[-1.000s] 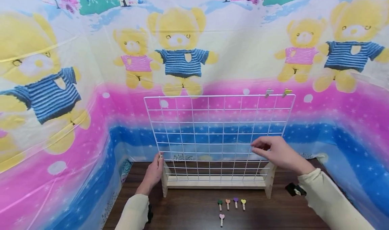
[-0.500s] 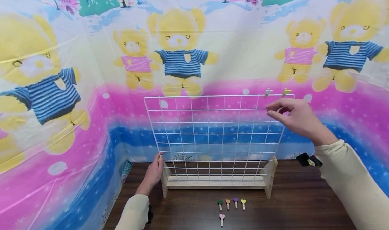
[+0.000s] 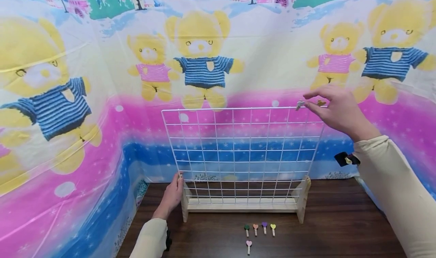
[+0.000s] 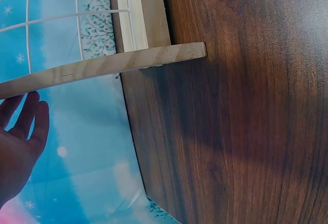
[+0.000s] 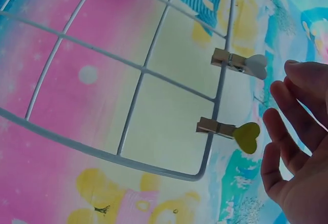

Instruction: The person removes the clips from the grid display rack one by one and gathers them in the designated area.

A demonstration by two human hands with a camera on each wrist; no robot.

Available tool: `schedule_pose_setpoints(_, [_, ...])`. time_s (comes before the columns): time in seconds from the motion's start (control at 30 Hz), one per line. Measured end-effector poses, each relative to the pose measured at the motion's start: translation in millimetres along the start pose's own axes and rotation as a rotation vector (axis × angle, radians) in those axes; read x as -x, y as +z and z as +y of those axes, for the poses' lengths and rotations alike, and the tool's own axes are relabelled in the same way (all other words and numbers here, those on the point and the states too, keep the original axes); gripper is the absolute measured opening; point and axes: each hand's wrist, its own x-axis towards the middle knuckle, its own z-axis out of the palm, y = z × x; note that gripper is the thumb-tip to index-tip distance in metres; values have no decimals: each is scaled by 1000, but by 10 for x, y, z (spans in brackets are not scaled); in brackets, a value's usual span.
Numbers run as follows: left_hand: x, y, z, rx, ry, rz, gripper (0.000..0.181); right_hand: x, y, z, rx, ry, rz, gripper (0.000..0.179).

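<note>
A white wire grid (image 3: pixel 221 109) stands upright in a wooden stand (image 3: pixel 242 205). My left hand (image 3: pixel 172 193) holds the top of the stand's left post, where it meets the grid; in the left wrist view its fingertips touch the post (image 4: pixel 128 60). At the grid's top right corner sit two heart clothespins, a white one (image 5: pixel 255 66) and a yellow one (image 5: pixel 247 138), both clipped on the top wire. My right hand (image 3: pixel 344 110) hovers beside the white clothespin, thumb and forefinger apart, with a small gap to its heart in the right wrist view.
On the dark wooden table (image 3: pixel 211 239) before the stand lie several small heart clothespins: green (image 3: pixel 246 229), orange (image 3: pixel 256 229), purple (image 3: pixel 264 227), yellow (image 3: pixel 273 229), and a pink one (image 3: pixel 249 247) nearer me. A bear-printed cloth (image 3: pixel 265 72) hangs behind.
My right hand has risen from the grid's lower right side to its top right corner, reaching the white clothespin. The left hand stays at the post; the clothespins have not moved.
</note>
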Motion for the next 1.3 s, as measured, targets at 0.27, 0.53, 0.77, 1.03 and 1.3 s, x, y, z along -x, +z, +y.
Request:
schedule_pose_setpoints(0.27, [-5,-6,0,2,-7,-5,41,-68,85,91,28,30,-90,26])
schedule_pose_setpoints(0.53, [-8,5,-6,-2,-16,-12,42,-50,140,113,-25,90,-138,9])
schedule_pose_setpoints(0.77, [-7,2,-1,2,-22,-9,43,-73,180,87,-43,138,-106,14])
schedule_pose_setpoints(1.03, [-10,18,13,-6,-8,4,42,-79,186,63,-182,319,-58,26])
schedule_pose_setpoints(1.3, [-9,19,-14,-5,0,7,42,-72,91,-44,-238,336,71,27])
